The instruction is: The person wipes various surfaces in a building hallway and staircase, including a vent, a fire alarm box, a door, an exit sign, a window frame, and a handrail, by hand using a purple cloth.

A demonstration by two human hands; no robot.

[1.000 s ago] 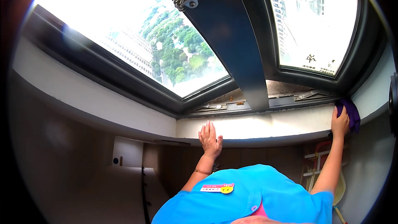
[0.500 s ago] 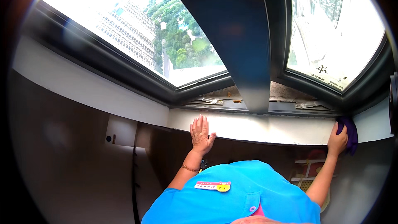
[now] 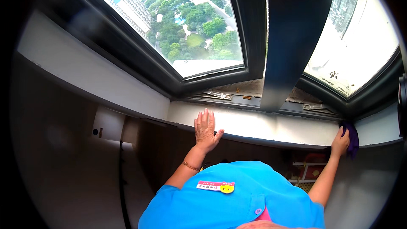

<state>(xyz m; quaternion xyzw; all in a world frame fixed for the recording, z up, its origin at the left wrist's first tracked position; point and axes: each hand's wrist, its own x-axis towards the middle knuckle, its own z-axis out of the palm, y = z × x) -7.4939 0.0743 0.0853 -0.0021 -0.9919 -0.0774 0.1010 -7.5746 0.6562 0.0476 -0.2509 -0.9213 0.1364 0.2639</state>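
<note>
My left hand rests on the front edge of the white window sill, palm down, its fingers stretched out. At the sill's right end, by the corner, my right hand grips a dark purple cloth pressed against the sill. Part of the cloth hangs over the front edge. Behind the sill runs the dark window track, with metal hinge arms on it.
Two dark-framed windows, the left one and the right one, stand on either side of a dark upright post. Trees and buildings show outside. Below the sill at right is a red and white item, partly hidden.
The view has shifted and tilted, showing more of the left window. My right hand still holds the cloth at the right corner; my left hand stays on the sill.
</note>
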